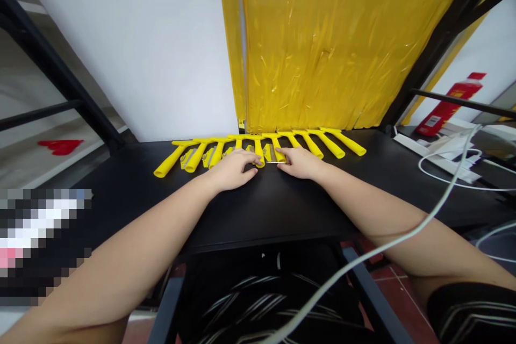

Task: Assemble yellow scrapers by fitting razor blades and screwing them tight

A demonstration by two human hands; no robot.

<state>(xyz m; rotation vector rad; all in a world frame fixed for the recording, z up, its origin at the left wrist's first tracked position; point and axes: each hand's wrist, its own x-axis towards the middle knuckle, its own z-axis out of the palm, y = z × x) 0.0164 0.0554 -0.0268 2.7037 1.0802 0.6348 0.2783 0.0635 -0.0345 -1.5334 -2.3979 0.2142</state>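
Observation:
A row of yellow T-shaped plastic handles (171, 161) lies on the black tabletop, hollow round ends towards me. Between several of them lie small yellow pieces with metal strips (208, 157). My left hand (233, 169) rests palm down over the middle of the row, thumb apart, its fingertips at the end of one handle. Just right of it, my right hand (300, 163) has its thumb and index finger at the near edge of one yellow piece with a metal strip (270, 153). A thin bright edge shows there. The fingertips partly hide their contact.
A yellow plastic strip curtain (322, 48) and a white panel (161, 48) stand behind the table (258, 220). At right are a red bottle (449, 105) and white cables; one cable (363, 258) crosses before my right forearm. Black frame posts flank both sides.

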